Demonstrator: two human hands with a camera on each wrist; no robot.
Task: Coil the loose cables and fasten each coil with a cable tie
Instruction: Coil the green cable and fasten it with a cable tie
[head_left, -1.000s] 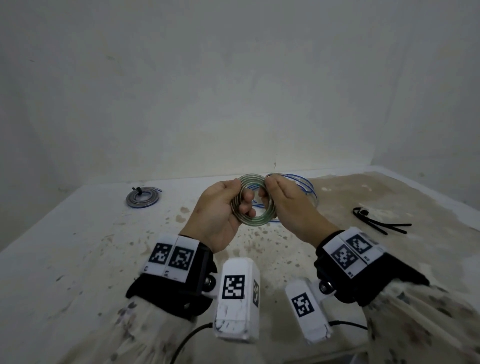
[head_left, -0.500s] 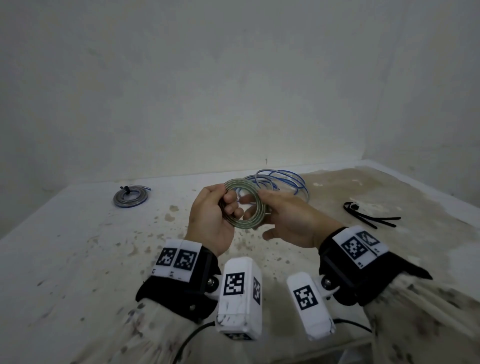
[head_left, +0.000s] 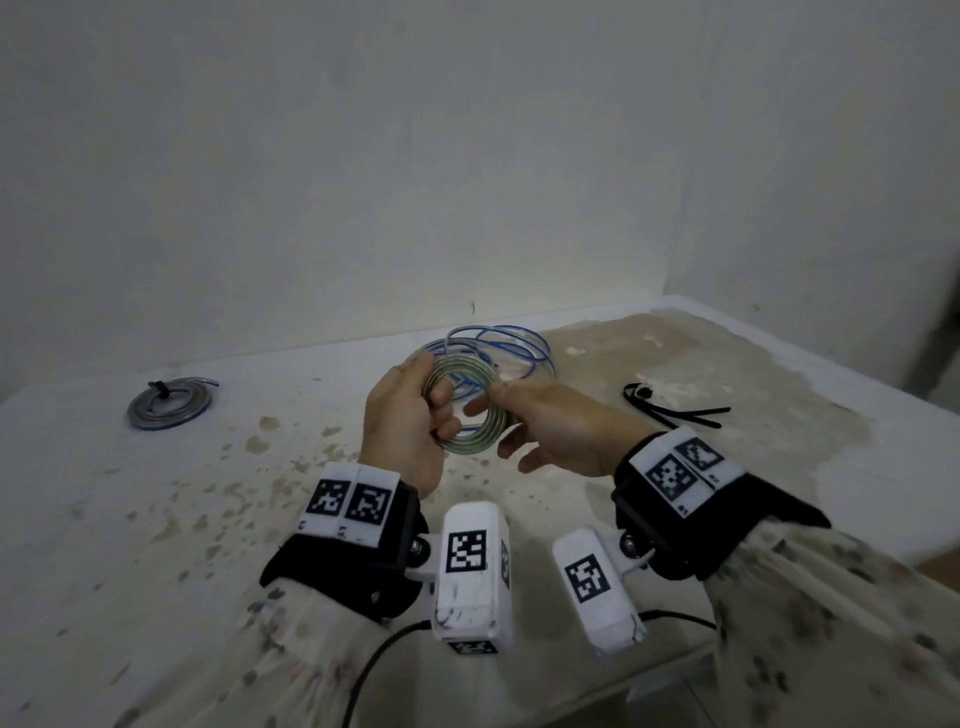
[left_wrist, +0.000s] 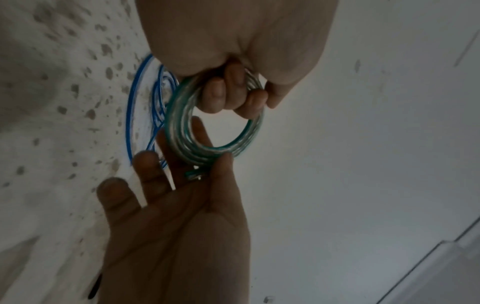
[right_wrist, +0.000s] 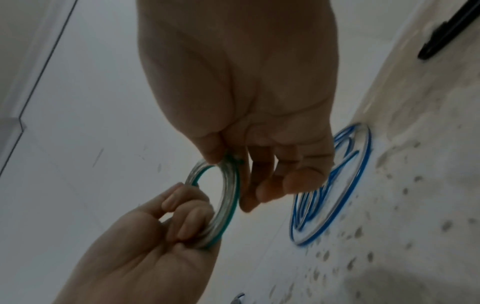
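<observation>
Surface: white, brown-stained tabletop (head_left: 156, 509) set into a corner of plain white walls.
Left hand: the left hand (head_left: 402, 431) has its fingers (left_wrist: 215, 92) curled through the middle of a small round coil of clear, green-tinted cable (head_left: 465, 405), gripping its left side.
Right hand: the right hand (head_left: 550, 431) pinches the opposite side of that coil between thumb and forefinger, the other fingers (right_wrist: 298, 181) loosely spread (the cable's cut end (left_wrist: 193, 175) pokes out at the pinch).
Held coil: it is lifted off the table between the two hands, standing roughly upright.
Behind the hands: a loose tangle of clear cable with a blue stripe (head_left: 511, 351) lies on the table near the back wall, in wide uneven loops.
Right of the hands: a small bunch of black plastic cable ties (head_left: 670, 405) lies on the stained patch, well apart from the right hand.
Far left: a flat grey-blue cable coil (head_left: 169, 408) rests on the table, with a black tie (head_left: 158, 388) fastened round its upper edge.
Wrists: black straps carrying white blocks printed with square black markers (head_left: 467, 551); pale flower-print sleeves (head_left: 831, 597) behind them.
</observation>
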